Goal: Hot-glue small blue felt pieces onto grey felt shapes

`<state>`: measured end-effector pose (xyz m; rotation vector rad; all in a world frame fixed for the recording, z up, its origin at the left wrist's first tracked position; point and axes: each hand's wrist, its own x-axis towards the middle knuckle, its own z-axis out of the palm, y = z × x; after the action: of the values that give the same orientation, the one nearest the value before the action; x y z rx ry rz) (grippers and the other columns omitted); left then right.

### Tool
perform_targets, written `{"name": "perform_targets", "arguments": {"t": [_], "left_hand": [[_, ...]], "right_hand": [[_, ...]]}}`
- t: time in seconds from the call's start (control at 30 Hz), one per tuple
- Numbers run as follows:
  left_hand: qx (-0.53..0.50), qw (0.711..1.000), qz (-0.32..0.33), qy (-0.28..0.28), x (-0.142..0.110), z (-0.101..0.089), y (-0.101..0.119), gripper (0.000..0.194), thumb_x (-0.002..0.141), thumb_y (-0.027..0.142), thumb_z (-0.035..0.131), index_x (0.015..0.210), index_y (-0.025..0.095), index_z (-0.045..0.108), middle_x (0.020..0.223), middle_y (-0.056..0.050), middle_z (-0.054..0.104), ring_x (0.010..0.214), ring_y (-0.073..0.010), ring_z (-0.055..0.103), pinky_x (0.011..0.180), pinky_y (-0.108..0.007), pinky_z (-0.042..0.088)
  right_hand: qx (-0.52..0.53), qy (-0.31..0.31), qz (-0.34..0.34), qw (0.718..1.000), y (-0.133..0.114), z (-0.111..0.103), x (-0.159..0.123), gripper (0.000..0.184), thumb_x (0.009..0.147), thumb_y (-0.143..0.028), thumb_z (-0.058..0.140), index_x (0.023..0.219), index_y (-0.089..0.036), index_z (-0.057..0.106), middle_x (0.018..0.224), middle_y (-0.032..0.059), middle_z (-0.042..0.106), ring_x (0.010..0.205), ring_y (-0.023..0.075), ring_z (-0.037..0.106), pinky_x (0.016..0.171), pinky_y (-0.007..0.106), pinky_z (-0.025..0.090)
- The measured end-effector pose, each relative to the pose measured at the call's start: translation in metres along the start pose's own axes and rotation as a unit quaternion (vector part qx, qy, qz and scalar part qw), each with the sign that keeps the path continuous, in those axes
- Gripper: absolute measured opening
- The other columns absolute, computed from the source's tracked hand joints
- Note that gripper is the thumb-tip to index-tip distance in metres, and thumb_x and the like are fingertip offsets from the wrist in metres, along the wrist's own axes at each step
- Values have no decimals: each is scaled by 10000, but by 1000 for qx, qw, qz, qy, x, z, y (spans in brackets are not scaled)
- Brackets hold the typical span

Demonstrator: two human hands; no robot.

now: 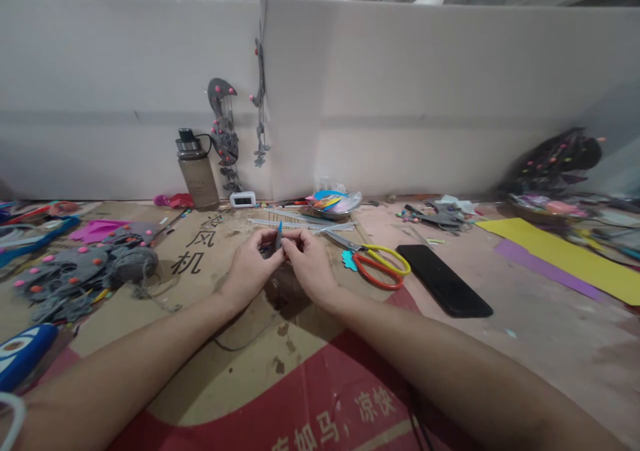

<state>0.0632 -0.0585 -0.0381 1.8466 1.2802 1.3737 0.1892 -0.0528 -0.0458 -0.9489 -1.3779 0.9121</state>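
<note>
My left hand and my right hand meet above the cardboard in the middle, their fingertips pinched together. Between them stands a small thin grey piece with a blue edge, perhaps felt; the fingers cover most of it. A dark thread curves over the cardboard below my hands. Just right of my right hand lie scissors with one yellow and one red handle, their blades pointing toward my fingers. A turquoise scalloped cutout touches the scissors.
A black phone lies right of the scissors. Grey felt shapes with pink pins and a grey yarn ball are at left. Behind stand a bottle, a small white clock and a dish of scraps. Yellow sheets lie right.
</note>
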Motion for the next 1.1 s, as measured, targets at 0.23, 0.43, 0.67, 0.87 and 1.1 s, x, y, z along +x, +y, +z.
{"name": "perform_targets", "arguments": {"t": [0.23, 0.43, 0.67, 0.87, 1.1], "left_hand": [[-12, 999, -43, 14, 3, -7, 16, 277, 781, 309, 579, 1004, 161, 649, 869, -68, 696, 785, -182, 646, 708, -301, 515], [-27, 996, -75, 34, 6, -13, 26, 263, 778, 331, 592, 957, 148, 652, 835, -67, 694, 668, -148, 616, 584, -246, 478], [-34, 997, -58, 26, 11, -18, 27, 260, 780, 353, 578, 936, 168, 674, 808, -38, 684, 624, -127, 579, 586, -242, 456], [-17, 999, -27, 23, 15, -23, 27, 237, 770, 340, 590, 894, 164, 689, 841, -48, 690, 729, -162, 600, 655, -262, 459], [-62, 998, -31, 13, 18, -23, 25, 263, 774, 353, 605, 944, 178, 703, 874, -54, 703, 756, -170, 614, 679, -260, 468]], "right_hand": [[-17, -15, -72, 997, -2, 0, -4, 199, 861, -280, 472, 939, -173, 621, 948, 51, 645, 887, 156, 580, 823, 306, 458], [-102, -36, -165, 980, -8, -2, -7, 258, 878, -215, 447, 1084, -189, 601, 1040, 73, 608, 991, 172, 544, 915, 339, 433], [-150, -70, -210, 964, -10, -2, -11, 418, 850, -161, 451, 1265, -207, 480, 1073, 94, 550, 982, 190, 523, 922, 391, 454], [-168, -90, -220, 957, -11, -2, -13, 462, 874, -176, 424, 1335, -182, 406, 1181, 132, 485, 1069, 199, 497, 959, 398, 446], [-182, -100, -227, 951, -9, -1, -14, 526, 872, -173, 430, 1388, -201, 338, 1244, 142, 450, 1168, 223, 455, 1007, 434, 416]]}}
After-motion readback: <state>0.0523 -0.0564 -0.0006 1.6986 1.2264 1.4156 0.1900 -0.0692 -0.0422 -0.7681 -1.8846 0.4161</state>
